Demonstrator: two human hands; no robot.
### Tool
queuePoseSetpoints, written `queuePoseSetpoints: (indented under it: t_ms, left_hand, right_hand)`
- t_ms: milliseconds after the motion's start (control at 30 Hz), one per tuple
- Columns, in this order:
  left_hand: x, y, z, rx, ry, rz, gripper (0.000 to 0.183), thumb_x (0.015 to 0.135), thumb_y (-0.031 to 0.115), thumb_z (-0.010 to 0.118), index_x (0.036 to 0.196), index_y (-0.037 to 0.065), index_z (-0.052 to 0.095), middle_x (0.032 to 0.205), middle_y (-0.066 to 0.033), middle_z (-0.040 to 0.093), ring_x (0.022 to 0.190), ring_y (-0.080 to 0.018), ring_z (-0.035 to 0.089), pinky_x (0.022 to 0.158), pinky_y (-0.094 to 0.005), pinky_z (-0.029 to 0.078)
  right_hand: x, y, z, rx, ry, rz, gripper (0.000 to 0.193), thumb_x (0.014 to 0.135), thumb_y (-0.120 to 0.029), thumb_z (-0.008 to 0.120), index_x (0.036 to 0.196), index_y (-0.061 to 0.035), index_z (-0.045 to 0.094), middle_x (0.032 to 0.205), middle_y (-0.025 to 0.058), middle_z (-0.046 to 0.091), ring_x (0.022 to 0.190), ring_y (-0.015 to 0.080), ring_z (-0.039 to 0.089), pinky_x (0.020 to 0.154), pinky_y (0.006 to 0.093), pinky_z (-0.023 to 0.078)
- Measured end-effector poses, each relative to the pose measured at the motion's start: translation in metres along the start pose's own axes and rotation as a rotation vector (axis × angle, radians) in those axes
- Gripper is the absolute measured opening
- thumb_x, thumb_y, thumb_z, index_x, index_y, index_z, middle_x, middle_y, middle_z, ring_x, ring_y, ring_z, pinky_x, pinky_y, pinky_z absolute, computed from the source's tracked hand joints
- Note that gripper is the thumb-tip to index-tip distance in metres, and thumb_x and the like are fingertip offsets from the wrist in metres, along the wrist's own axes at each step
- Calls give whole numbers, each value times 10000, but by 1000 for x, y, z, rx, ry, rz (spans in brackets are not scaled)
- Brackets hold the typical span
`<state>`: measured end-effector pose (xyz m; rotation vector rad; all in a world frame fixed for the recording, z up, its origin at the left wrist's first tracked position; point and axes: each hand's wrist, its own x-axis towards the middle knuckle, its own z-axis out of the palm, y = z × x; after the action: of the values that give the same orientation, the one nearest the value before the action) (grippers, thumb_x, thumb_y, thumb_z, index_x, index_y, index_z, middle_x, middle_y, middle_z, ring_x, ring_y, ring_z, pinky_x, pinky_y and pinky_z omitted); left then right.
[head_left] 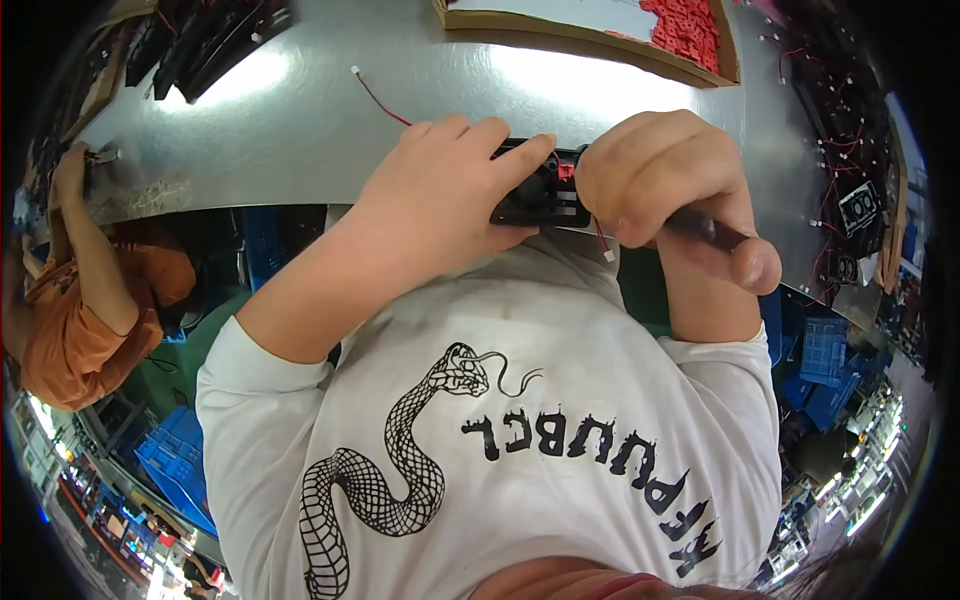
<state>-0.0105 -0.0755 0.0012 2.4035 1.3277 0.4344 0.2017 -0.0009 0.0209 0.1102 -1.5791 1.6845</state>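
Note:
My left hand (440, 195) grips a black plastic housing (540, 200) with a round part like a small speaker, at the near edge of the metal table. Its fingers lie across the top and the thumb is beneath. A small red plastic piece (567, 171) sits in the housing beside my right hand (672, 170). That hand is closed round a tool's dark handle (708, 228); the tool's working end is hidden, so its kind does not show. One red-and-black wire ends in a white plug (608, 256) below the housing; another reaches a white plug (355, 71) on the table.
A cardboard tray (590, 32) at the far side holds many red plastic pieces (685, 38). Black housings with wires (835, 130) crowd the right end, and long black parts (200, 45) lie far left. A co-worker in orange (95, 315) works at left. Blue crates (178, 465) stand below.

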Motion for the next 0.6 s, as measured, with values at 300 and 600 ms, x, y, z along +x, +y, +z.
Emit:
queuePoseSetpoints:
  t_ms: [300, 600]
  left_hand:
    - [13, -15, -7, -66, -86, 166, 575, 718, 324, 857, 1240, 165, 679, 1025, -42, 636, 935, -270, 614, 879, -404, 489]
    - [24, -8, -5, -261, -261, 119, 444, 727, 353, 849, 1109, 158, 733, 1076, -15, 637, 972, -246, 600, 872, -398, 479]
  right_hand:
    - [31, 5, -7, 268, -399, 255, 655, 847, -585, 644, 869, 64, 731, 714, 130, 697, 500, 208, 612, 446, 321, 472]
    - [39, 5, -12, 458, -489, 664, 836, 833, -676, 632, 964, 146, 715, 843, 198, 736, 560, 186, 645, 482, 251, 493]
